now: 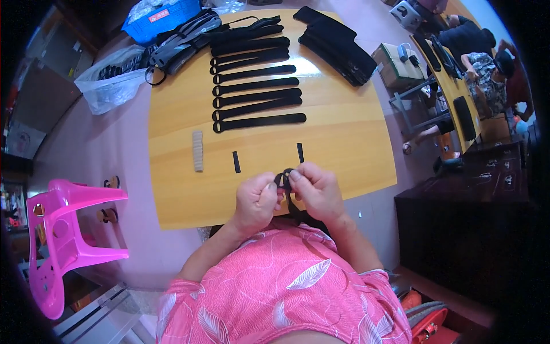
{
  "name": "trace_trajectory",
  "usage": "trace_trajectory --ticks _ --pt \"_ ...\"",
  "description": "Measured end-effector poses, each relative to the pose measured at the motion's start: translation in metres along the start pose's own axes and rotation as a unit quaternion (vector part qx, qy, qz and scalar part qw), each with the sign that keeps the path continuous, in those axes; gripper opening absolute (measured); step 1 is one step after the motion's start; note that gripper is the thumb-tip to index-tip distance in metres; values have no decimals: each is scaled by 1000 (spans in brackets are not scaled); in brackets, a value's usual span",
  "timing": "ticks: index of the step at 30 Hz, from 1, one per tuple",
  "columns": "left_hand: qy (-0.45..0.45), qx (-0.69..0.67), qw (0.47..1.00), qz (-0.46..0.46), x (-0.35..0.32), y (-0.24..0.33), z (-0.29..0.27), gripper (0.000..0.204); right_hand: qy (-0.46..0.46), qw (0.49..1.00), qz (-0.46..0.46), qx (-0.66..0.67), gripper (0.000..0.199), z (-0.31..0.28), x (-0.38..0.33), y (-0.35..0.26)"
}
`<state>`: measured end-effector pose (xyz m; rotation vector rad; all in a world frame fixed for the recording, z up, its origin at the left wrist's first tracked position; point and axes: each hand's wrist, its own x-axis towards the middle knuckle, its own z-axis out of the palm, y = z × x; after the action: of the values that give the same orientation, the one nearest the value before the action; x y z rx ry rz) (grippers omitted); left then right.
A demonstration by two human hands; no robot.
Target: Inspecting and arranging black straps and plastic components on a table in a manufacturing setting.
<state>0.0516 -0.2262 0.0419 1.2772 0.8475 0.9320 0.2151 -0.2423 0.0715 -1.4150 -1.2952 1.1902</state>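
Observation:
Close to my body, over the table's near edge, both hands pinch a black strap (287, 182) at its looped end. My left hand (255, 200) grips one side of the loop, and my right hand (317, 190) the other. The strap's tail hangs below my fingers toward my lap, partly hidden. Beyond my hands, two short black strips (236, 162) lie apart on the wooden table (177, 195). To their left is a beige ridged strip (197, 151). Farther back, several black straps with looped ends (260, 121) lie side by side in a column.
Folded black fabric pieces (338, 49) lie at the table's far right, grey-black bundles (186, 43) at far left. Behind stand a blue crate (160, 20) and a clear plastic bag (112, 86). A pink stool (63, 229) is at left, a dark cabinet (458, 212) at right. People sit at another table.

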Motion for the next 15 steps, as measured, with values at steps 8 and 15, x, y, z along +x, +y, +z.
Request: trace_trajectory --ticks 8,15 --pt "46 -204 973 -99 5 18 1 21 38 988 71 131 16 2 6 -11" --pt "-72 -115 988 -72 9 15 -6 23 38 993 -55 -92 13 6 -6 -16"
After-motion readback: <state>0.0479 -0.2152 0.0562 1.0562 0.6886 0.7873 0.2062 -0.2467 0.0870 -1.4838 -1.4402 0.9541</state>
